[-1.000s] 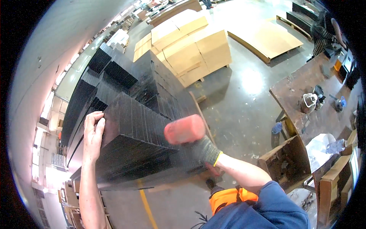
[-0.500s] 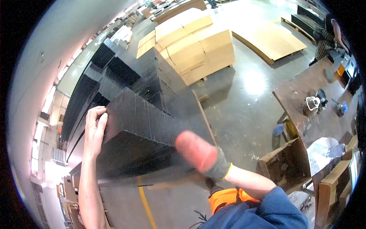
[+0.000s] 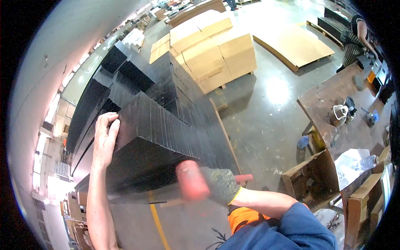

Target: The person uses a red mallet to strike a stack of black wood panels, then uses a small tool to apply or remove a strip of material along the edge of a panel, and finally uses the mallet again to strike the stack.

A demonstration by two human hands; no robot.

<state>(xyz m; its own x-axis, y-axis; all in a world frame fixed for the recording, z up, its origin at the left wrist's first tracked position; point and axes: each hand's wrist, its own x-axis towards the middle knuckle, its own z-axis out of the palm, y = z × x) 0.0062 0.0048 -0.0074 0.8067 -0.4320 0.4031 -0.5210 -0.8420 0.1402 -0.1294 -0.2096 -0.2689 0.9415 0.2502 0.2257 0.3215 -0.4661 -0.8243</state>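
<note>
My left hand [image 3: 105, 135] is bare and lies flat against the left end of a tall stack of black panels [image 3: 166, 125], fingers on its upper edge. My right hand [image 3: 221, 185] wears a grey knit glove and grips a red mallet [image 3: 191, 180], which is blurred by motion. The mallet's head is right in front of the near lower face of the black stack. A bit of the red handle [image 3: 245, 178] sticks out behind the glove. More black panels [image 3: 121, 71] are piled behind and to the left.
Tan boxed stacks [image 3: 216, 50] stand on pallets beyond the black pile, and a low pallet of flat boards [image 3: 296, 43] lies farther right. A rusty brown workbench [image 3: 333, 96] holds small tools. Another person [image 3: 354, 37] stands at the upper right. A yellow line [image 3: 158, 225] marks the floor.
The mallet has swung downward and toward me, from level with the stack's upper face to its lower near edge. My left hand has stayed on the stack.
</note>
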